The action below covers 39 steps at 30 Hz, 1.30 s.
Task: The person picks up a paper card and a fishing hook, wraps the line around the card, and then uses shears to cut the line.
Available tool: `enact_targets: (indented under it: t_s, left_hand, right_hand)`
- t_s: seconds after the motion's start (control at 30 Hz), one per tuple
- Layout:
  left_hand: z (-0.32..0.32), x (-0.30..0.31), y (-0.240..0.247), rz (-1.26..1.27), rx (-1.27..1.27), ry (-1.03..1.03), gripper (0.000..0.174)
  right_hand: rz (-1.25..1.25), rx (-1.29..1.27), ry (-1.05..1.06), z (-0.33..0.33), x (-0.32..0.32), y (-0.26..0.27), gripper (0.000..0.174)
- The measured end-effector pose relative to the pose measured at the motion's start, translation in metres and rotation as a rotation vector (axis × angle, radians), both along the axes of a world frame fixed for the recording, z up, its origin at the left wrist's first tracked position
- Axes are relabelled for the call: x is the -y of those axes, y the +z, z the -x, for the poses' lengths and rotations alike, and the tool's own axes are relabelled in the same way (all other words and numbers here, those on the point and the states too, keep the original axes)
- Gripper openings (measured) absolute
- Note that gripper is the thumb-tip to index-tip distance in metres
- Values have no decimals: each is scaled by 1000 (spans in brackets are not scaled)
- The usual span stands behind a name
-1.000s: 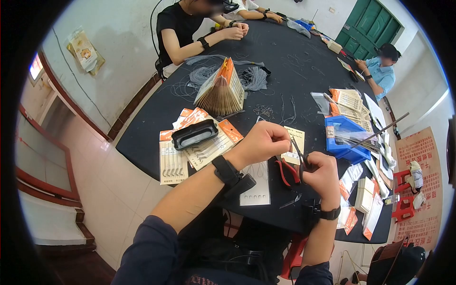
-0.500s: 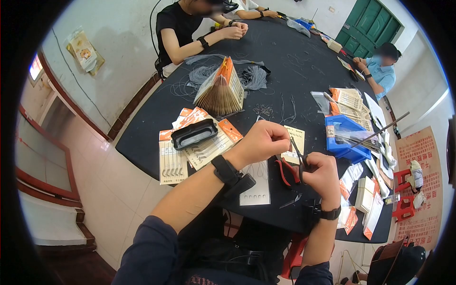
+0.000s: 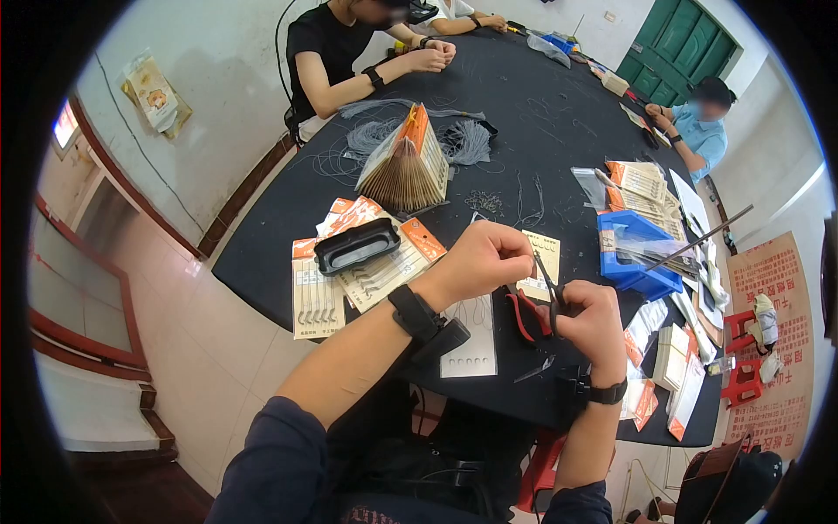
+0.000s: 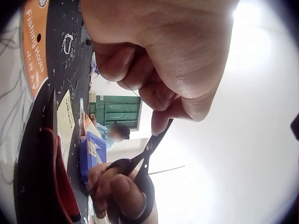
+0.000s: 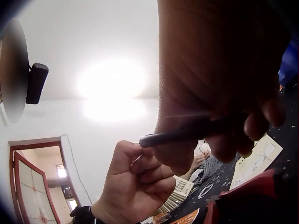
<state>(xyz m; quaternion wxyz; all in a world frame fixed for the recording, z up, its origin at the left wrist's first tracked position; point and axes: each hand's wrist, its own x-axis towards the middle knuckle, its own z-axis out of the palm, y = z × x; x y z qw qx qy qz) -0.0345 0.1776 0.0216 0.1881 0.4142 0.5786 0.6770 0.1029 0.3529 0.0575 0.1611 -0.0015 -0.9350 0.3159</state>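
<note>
Scissors [image 3: 550, 281], black with slim pointed blades, sit in our right hand [image 3: 595, 325], fingers curled through the loops. We see their tip touching our left hand [image 3: 485, 256], whose curled fingers pinch a thin line [image 5: 136, 159]. Both hands hover above the black counter [image 3: 524, 105], over red-handled pliers [image 3: 526, 314], near a blue tray [image 3: 633, 231] on our right.

Small thing pinched in left hand [image 3: 478, 258] too tiny to tell; scissors [image 3: 545, 274] handles hidden in right hand [image 3: 594, 323].
</note>
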Motion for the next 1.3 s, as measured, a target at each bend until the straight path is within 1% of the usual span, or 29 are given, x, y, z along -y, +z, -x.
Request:
enact_targets:
  t_s: [0.1,0.27,0.5,0.7,1.0,1.3]
  left_hand:
    - [0,0,1,6,-9,3,13]
    - [-1,0,1,-2,-20,10,13]
    - [0,0,0,-15,19,-10,13]
    - [1,-1,0,-26,36,-12,12]
    - [2,-3,-3,-55,81,-5,14]
    - [2,-2,-2,-88,154,-36,13]
  right_hand:
    - [19,2,7,0,0,-1,37]
    - [-18,-2,1,1,-4,-5,39]
    - [1,-4,-11,0,0,-1,39]
    - [-13,1,-13,0,1,1,37]
    - [-8,-53,-16,1,-1,-4,29]
    - [-17,-70,-22,2,5,-1,28]
